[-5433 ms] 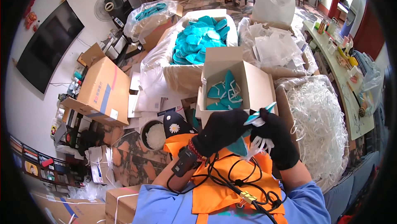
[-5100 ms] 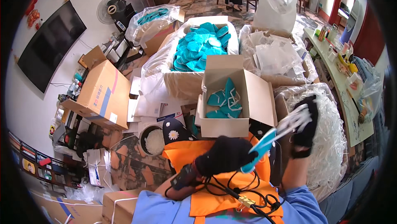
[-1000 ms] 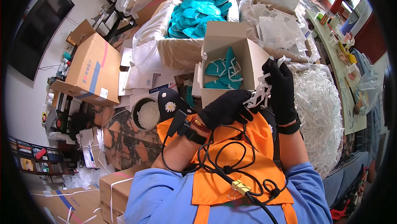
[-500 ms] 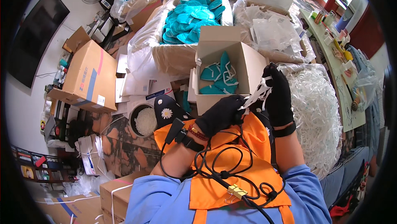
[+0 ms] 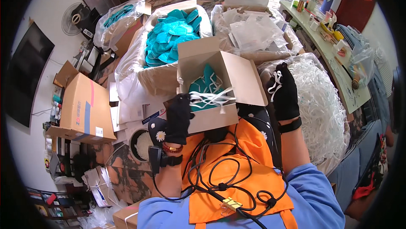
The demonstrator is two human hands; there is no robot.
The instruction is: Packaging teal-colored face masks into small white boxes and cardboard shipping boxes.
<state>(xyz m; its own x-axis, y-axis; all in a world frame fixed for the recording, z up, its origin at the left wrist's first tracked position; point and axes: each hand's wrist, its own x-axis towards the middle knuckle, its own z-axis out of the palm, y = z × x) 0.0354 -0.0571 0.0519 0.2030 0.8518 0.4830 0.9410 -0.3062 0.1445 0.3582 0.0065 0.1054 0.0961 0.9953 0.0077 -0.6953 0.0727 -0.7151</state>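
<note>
My left hand [image 5: 178, 117], in a black glove, is closed on a bunch of white elastic straps [image 5: 210, 97]. The loose ends of that bunch trail to the right across the front of an open cardboard box [image 5: 207, 121]. Inside the box lie several teal face masks [image 5: 208, 78] with white straps on them. Right of the box, my black-gloved right hand [image 5: 284, 95] is raised with its fingers curled round a small white strap loop [image 5: 276, 81]. Beside that hand is a big plastic-lined container heaped with white straps [image 5: 319, 97].
Behind the box stand a lined carton piled with teal masks [image 5: 173, 34] and a carton of clear plastic bags [image 5: 258, 34]. A bowl of small white pieces [image 5: 144, 145] and a large brown box [image 5: 86, 106] are on the left. A long table [image 5: 347, 83] with tools runs along the right.
My hands have moved apart. The left one went left with the bunch of straps, which earlier stretched between both hands; a small loop stays in my right hand.
</note>
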